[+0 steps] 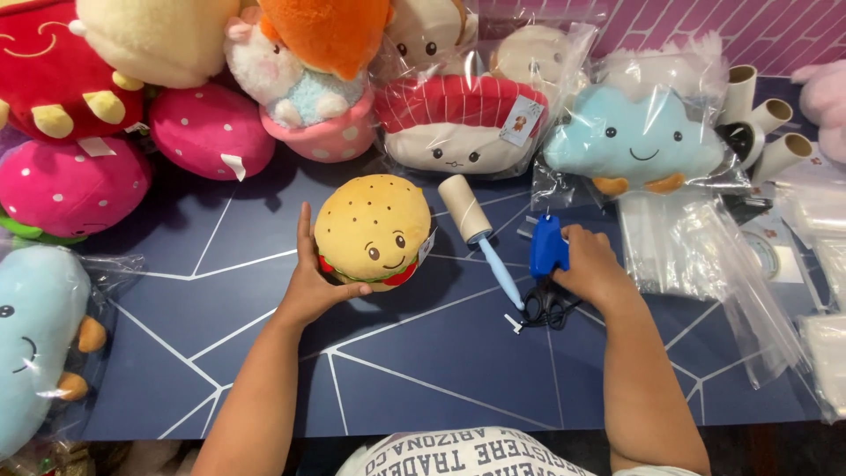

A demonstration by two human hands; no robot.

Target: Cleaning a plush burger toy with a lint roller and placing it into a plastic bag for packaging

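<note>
A round burger-shaped plush (374, 231) with a smiling face stands on the dark blue table (423, 370). My left hand (310, 282) holds it from its left side and underneath. My right hand (589, 264) rests on a blue tagging gun (546, 247) lying on the table to the right. Black-handled scissors (545, 308) lie just under that hand. Between plush and gun lies a lint roller (476, 227) with a light blue handle.
Plush toys crowd the back and left: pink strawberries (207, 130), a bagged sushi plush (458, 123), a bagged blue cloud (633, 141), a blue plush (35, 339) at the left edge. Clear plastic bags (705, 247) and cardboard rolls (762, 115) lie at the right.
</note>
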